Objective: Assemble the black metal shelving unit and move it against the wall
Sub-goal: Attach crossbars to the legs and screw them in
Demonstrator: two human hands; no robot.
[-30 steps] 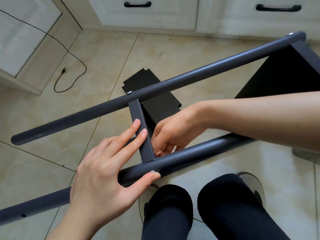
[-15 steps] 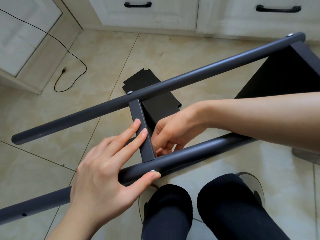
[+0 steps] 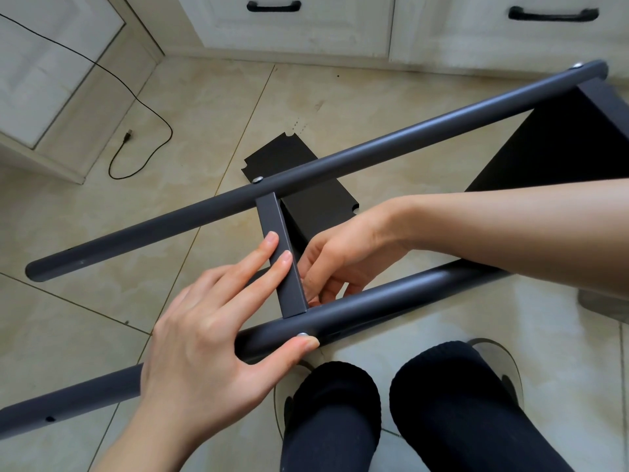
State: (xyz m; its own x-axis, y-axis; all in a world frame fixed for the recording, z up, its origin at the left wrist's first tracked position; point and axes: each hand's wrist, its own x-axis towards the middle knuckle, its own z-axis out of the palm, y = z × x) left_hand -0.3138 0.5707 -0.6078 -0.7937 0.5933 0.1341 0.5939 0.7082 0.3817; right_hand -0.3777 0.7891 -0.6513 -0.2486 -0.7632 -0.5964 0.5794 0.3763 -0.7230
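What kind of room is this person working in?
Probably a kitchen or similar room in a home. White cabinets with black drawer handles line the far side, the floor is beige tile, and a loose black cable trails across it. It is not a workshop.

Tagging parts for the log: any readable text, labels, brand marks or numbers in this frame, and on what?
None readable.
Near pole, far pole, crossbar: plain dark metal, no markings shown.
Shelf panel on the floor: blank.
Cabinet drawers: only black handles, no labels.
Cable plug: too small to tell.
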